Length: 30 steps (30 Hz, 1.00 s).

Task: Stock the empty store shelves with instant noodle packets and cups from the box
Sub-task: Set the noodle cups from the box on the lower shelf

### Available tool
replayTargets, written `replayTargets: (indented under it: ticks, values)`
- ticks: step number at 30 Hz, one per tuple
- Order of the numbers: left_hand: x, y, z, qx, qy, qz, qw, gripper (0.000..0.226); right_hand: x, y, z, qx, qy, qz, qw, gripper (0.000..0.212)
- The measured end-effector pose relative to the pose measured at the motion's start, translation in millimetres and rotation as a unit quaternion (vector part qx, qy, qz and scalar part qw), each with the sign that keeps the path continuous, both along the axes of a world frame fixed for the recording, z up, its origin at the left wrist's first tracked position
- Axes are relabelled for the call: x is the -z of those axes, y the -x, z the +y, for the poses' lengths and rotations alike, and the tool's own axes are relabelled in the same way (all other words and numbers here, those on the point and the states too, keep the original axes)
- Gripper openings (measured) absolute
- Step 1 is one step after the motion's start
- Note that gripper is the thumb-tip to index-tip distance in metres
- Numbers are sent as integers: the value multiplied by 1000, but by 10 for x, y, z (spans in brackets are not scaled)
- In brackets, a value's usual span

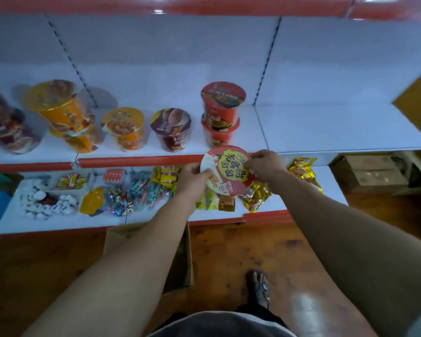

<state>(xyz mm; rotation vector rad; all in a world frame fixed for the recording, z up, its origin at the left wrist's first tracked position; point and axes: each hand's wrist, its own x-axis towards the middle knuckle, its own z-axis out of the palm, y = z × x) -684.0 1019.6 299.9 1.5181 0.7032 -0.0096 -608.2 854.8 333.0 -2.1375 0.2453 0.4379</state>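
1. Right now, both hands are gripping one cup (229,172) at frame centre. The left hand (192,177) is curling round its left rim, and the right hand (265,166) is pinching its right rim.
2. The cup is tilting its lid toward the camera, hanging just in front of the upper shelf's (326,132) red edge.
3. Two stacked red cups (221,113) are standing just above it in the frame, with more cups running leftward.
4. Gold packets (255,195) are lying on the lower shelf (83,222), beneath the held cup.
5. A box (180,259) is sitting on the floor at lower centre, partly behind the left forearm.
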Motion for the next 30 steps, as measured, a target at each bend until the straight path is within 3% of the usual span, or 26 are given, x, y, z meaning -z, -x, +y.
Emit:
replayTargets:
  ticks: [7, 12, 22, 30]
  values:
    - [-121, -823, -1347, 17, 19, -24, 999, 17, -127, -726, -1303, 68, -15, -15, 997, 18]
    - [-144, -1544, -1857, 20, 8, -36, 999, 25, -102, -1374, -1835, 103, -66, -14, 992, 18]
    - [15, -2531, -1898, -23, -93, -26, 995, 28, 115, -2353, -1860, 75, -170, 12, 982, 16]
    - [210, -2721, -1716, -30, -92, 1, 995, 23, 335, -2606, -1678, 33, -162, 57, 985, 12]
